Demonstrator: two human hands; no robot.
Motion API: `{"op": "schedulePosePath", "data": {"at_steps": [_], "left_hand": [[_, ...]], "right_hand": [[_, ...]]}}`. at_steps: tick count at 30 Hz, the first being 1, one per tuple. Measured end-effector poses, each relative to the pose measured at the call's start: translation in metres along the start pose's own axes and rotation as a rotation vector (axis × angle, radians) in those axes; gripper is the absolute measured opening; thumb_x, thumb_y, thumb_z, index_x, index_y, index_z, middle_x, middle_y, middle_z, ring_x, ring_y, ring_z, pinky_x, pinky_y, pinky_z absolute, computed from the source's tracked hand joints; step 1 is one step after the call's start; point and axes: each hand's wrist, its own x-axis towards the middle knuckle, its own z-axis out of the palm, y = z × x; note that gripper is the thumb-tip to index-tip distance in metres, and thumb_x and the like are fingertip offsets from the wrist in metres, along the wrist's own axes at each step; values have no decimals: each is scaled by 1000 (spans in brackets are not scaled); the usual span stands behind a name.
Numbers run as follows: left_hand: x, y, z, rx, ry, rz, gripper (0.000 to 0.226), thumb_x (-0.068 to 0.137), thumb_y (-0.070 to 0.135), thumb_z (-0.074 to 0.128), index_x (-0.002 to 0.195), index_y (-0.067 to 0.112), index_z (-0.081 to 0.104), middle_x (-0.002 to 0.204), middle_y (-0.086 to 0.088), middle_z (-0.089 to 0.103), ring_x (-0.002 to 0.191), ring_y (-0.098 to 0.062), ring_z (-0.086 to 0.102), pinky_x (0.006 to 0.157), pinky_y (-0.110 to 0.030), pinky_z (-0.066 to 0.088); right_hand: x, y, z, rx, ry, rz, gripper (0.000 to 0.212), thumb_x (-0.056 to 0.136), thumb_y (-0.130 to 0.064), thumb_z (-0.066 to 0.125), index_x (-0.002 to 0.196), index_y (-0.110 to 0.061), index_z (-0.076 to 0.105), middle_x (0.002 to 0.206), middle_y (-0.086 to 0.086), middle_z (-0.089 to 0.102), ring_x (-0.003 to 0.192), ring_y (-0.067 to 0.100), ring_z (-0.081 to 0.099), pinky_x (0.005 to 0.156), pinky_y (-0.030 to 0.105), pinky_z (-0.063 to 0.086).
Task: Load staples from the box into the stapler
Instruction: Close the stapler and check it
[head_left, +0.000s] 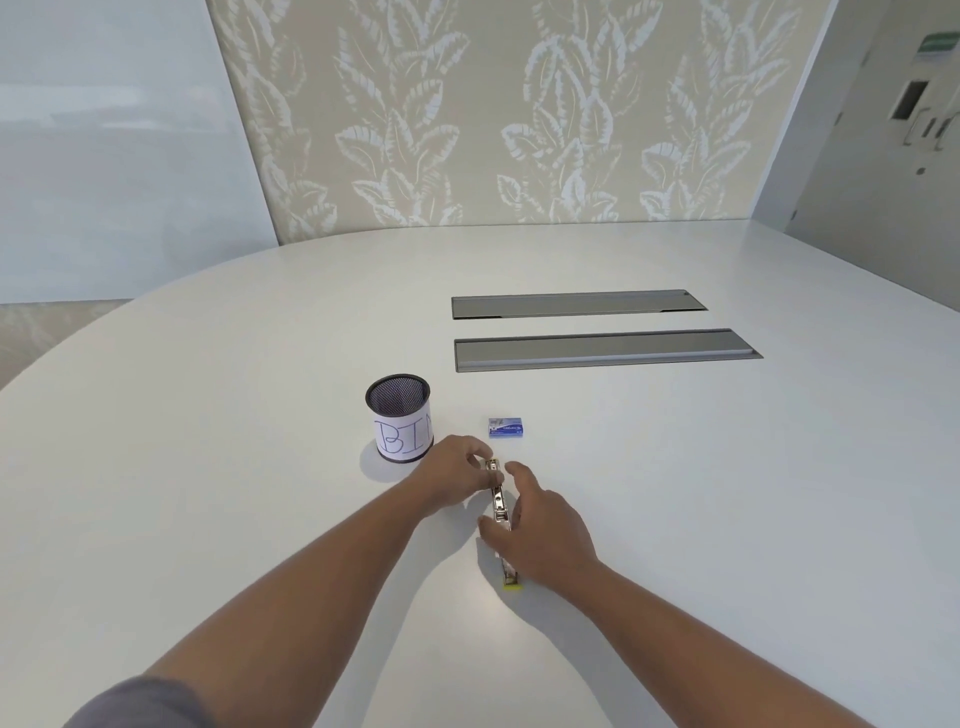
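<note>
The left hand (457, 470) pinches the far end of the stapler (500, 501); the right hand (540, 530) curls round its middle. It looks hard, shiny and slippery. The small staple box (505, 427) looks light, best held by its sides.

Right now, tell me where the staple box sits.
The staple box lies on the white table, right of the mesh cup, just beyond the stapler.

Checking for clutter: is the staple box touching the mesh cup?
Apart. The head view shows bare table between the staple box and the mesh cup.
</note>
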Motion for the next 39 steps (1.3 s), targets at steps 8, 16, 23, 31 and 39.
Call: {"op": "schedulePosePath", "data": {"at_steps": [8,16,23,31,39], "left_hand": [[-6,-5,8,-26,25,-12,32,83,31,79,108,14,69,72,6,59,59,-15,55,56,-24,43],[-6,-2,9,-60,37,-31,27,80,26,80,101,13,69,68,7,57,53,-13,51,48,-20,38],[-4,-5,11,-117,57,-55,25,78,21,80,97,12,68,67,8,52,52,-10,45,40,-14,34],[2,-12,7,-210,38,-102,13,83,12,73,95,13,71,75,1,61,62,-14,51,51,-22,43],[4,-20,9,-141,97,-21,5,87,19,72,89,15,74,77,1,68,66,-12,55,62,-25,44]], "right_hand": [[-8,-19,-12,-250,-145,37,74,71,-39,57,136,-34,24,68,-9,56,61,13,52,53,30,35],[3,-39,-36,-473,-138,-10,38,80,-24,51,117,-25,41,75,-6,48,71,23,52,54,31,32],[11,-43,-39,-552,11,-62,23,85,-17,51,99,-23,34,67,-4,41,53,15,36,48,30,22],[26,-26,-24,-336,158,-128,36,95,-44,54,122,-26,38,82,-3,66,68,26,52,54,32,35],[25,-2,-5,-190,134,-100,30,91,-50,59,102,-28,42,87,-9,60,77,22,57,59,33,40]]}}
